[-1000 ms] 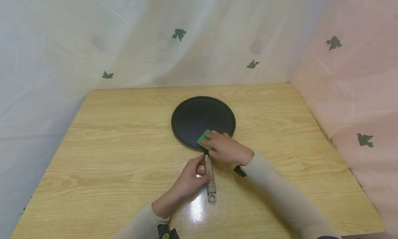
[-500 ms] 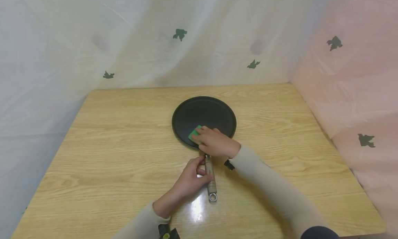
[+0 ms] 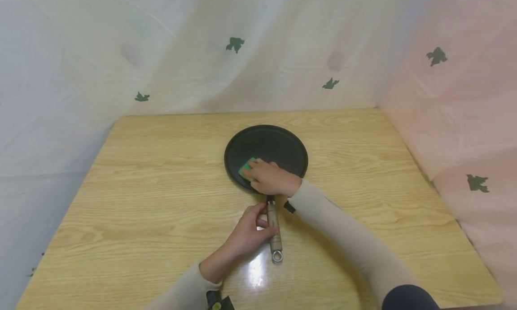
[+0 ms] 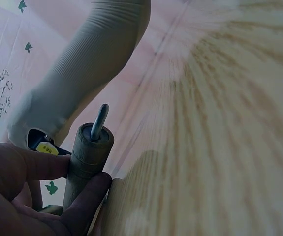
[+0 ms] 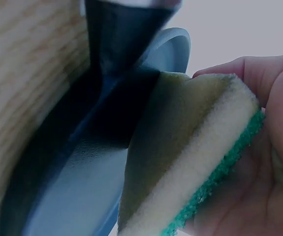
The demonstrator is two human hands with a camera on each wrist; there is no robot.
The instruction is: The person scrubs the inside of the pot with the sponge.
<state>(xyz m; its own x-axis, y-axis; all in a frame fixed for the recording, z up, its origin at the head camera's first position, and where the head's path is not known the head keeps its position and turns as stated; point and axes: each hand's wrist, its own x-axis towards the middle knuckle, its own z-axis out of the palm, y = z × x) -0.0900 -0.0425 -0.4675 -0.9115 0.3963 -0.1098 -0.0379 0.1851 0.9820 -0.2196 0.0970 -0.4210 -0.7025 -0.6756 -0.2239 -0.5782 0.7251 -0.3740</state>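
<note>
A round black frying pan (image 3: pixel 278 144) lies on the table, its wooden handle (image 3: pixel 275 233) pointing toward the person. My left hand (image 3: pixel 248 229) grips that handle from the left side; in the left wrist view, thumb and fingers close around the wood (image 4: pixel 89 155) just below its metal hanging ring (image 4: pixel 100 123). Over the pan's near left part, my right hand (image 3: pixel 268 177) holds a sponge (image 3: pixel 246 168) with a green scouring side facing up. The right wrist view shows the sponge's pale yellow layer (image 5: pixel 195 152) down by the pan surface, green side (image 5: pixel 215 182) against the palm.
The wood-grain table (image 3: pixel 153 175) stretches out on both sides of the pan. Pale cloth curtains (image 3: pixel 186 54) with dark bird shapes hang behind it, and a pinkish one (image 3: pixel 464 121) hangs along the right.
My right hand has slid the sponge left and away from the person, from near the handle joint to the pan's left part. The left hand keeps its hold on the handle.
</note>
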